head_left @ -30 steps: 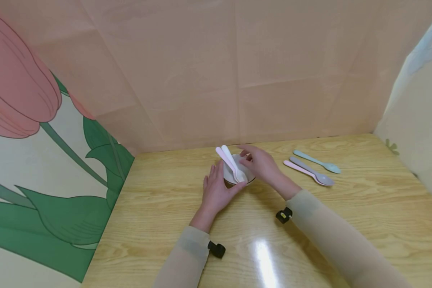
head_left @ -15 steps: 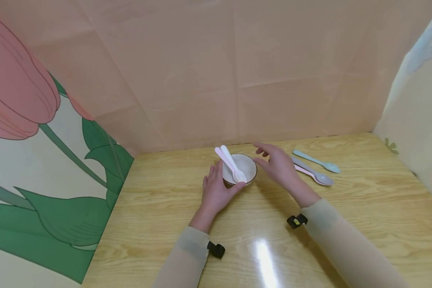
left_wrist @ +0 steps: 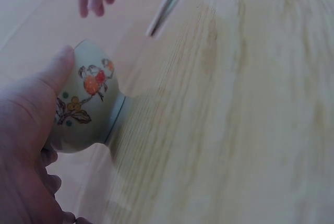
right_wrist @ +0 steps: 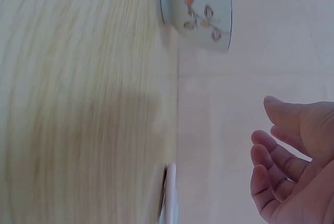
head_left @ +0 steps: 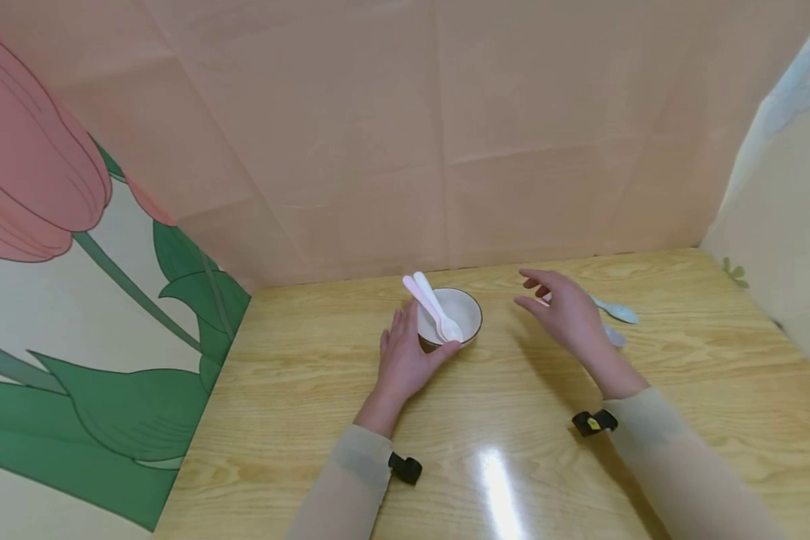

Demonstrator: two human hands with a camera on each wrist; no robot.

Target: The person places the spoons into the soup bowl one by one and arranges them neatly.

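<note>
My left hand (head_left: pixel 405 360) grips a small white bowl (head_left: pixel 469 313) with a dark rim, thumb on the near side and fingers on the left. In the left wrist view the bowl's wall (left_wrist: pixel 86 96) carries a painted fruit and leaf pattern. Two spoons lean in the bowl, a pink spoon (head_left: pixel 415 288) and a white spoon (head_left: pixel 452 330). Holding nothing, my right hand (head_left: pixel 570 315) hovers over spoons on the table, fingers loosely bent and thumb apart. It partly covers a light blue spoon (head_left: pixel 617 311) and a purple spoon (head_left: pixel 614 336).
A pink handle (right_wrist: pixel 170 190) shows at the lower edge of the right wrist view. The wooden table (head_left: pixel 310 375) meets a pink cloth backdrop (head_left: pixel 351 150) behind the bowl. A flower-printed panel (head_left: pixel 121 405) stands on the left, a pale panel (head_left: pixel 783 225) on the right.
My right hand has moved from over the bowl to the right, above the loose spoons. My left hand, the bowl and the two spoons in it have stayed put.
</note>
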